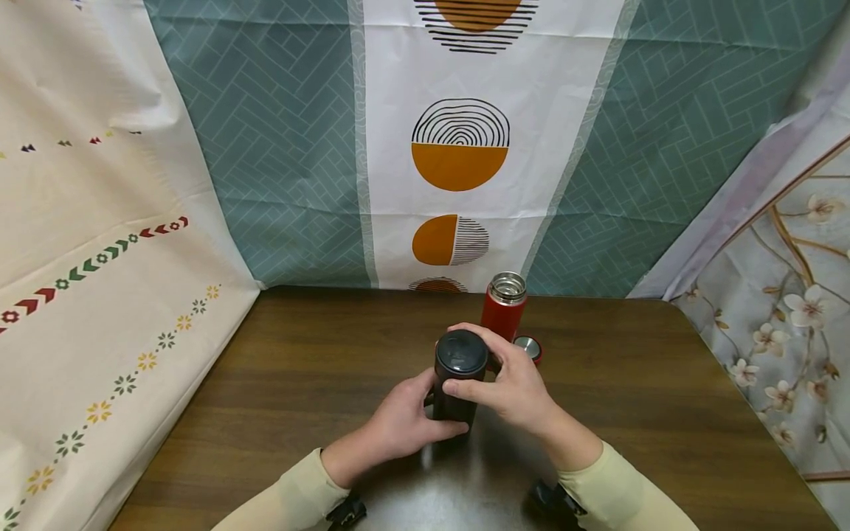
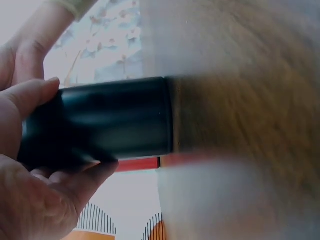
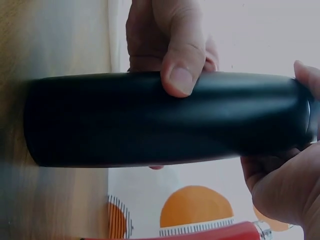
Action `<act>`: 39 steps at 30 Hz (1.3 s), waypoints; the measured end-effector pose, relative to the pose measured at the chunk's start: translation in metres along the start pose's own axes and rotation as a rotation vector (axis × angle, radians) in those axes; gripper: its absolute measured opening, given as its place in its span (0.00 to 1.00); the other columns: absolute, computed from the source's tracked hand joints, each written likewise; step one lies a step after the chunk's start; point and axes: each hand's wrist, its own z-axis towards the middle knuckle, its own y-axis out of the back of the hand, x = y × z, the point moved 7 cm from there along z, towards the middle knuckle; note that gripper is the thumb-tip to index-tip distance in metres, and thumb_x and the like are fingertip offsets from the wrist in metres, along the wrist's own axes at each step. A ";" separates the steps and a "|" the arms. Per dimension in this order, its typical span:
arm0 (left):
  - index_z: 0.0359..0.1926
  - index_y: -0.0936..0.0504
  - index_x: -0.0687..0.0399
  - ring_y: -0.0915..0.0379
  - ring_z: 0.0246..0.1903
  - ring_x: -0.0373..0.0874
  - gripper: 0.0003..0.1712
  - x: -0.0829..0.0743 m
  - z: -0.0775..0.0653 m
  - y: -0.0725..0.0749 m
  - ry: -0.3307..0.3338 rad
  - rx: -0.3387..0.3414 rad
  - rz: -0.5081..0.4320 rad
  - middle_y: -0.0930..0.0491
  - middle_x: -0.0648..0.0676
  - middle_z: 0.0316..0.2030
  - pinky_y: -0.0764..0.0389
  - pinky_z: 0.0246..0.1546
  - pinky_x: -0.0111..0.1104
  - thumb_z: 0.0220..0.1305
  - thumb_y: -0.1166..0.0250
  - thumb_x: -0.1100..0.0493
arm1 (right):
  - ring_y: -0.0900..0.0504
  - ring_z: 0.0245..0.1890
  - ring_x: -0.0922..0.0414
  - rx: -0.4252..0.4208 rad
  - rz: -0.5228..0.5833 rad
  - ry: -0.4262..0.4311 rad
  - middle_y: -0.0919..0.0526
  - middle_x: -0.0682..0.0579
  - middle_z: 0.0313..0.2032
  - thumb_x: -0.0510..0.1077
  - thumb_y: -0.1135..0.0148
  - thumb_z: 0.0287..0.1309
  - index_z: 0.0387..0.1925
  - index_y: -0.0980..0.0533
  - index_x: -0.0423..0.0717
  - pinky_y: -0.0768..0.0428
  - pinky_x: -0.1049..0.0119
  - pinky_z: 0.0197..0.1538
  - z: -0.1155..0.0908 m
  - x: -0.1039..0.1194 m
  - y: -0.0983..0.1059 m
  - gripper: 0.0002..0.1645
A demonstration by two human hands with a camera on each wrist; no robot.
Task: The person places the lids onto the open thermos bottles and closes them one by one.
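Note:
A black cylindrical flask [image 1: 457, 394] with a glossy dark lid [image 1: 462, 352] stands upright on the wooden table. My left hand [image 1: 406, 419] grips its body from the left, with the thumb across the near side, also plain in the right wrist view. Higher up, my right hand [image 1: 514, 383] holds the flask around its lid end, thumb in front and fingers behind. Behind the flask is a red flask [image 1: 502, 313] with its steel mouth uncovered. Beside that lies a red-rimmed lid [image 1: 529, 348], partly hidden by my right hand.
The brown wooden table [image 1: 319, 354] ends at a patterned teal and white cloth [image 1: 299, 184] hanging behind it. A cream cloth [image 1: 119, 310] borders the left side, and a floral cloth [image 1: 783, 346] hangs along the right.

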 end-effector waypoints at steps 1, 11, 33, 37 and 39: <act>0.72 0.22 0.51 0.15 0.60 0.43 0.41 0.000 0.000 0.000 0.001 -0.007 0.002 0.14 0.48 0.62 0.15 0.65 0.45 0.62 0.14 0.57 | 0.16 0.62 0.36 -0.009 -0.006 -0.007 0.11 0.42 0.60 0.41 0.16 0.60 0.72 0.20 0.51 0.18 0.51 0.65 0.000 0.000 0.000 0.39; 0.71 0.22 0.52 0.14 0.60 0.46 0.39 0.001 0.000 -0.002 0.024 -0.049 0.040 0.13 0.49 0.61 0.14 0.64 0.50 0.62 0.14 0.54 | 0.16 0.63 0.44 -0.040 -0.037 -0.044 0.11 0.50 0.61 0.43 0.15 0.59 0.73 0.20 0.56 0.18 0.51 0.65 0.000 -0.001 0.001 0.41; 0.72 0.21 0.42 0.17 0.63 0.42 0.45 0.011 0.006 0.010 0.042 0.002 -0.049 0.15 0.40 0.61 0.18 0.68 0.51 0.56 0.10 0.54 | 0.18 0.65 0.31 0.063 0.172 -0.063 0.16 0.37 0.68 0.39 0.16 0.61 0.77 0.26 0.51 0.14 0.61 0.62 0.010 -0.004 -0.002 0.45; 0.72 0.21 0.45 0.17 0.62 0.44 0.45 0.012 0.007 0.012 0.039 -0.004 -0.037 0.15 0.42 0.61 0.17 0.67 0.51 0.56 0.10 0.53 | 0.18 0.66 0.31 0.071 0.183 -0.046 0.15 0.38 0.67 0.38 0.15 0.59 0.75 0.25 0.49 0.15 0.62 0.63 0.015 -0.005 -0.003 0.44; 0.72 0.21 0.45 0.17 0.63 0.44 0.45 0.013 0.008 0.014 0.040 -0.007 -0.034 0.15 0.43 0.62 0.17 0.67 0.52 0.56 0.10 0.54 | 0.17 0.65 0.34 0.071 0.166 -0.040 0.14 0.41 0.66 0.38 0.15 0.59 0.74 0.24 0.49 0.16 0.63 0.63 0.018 -0.006 -0.003 0.44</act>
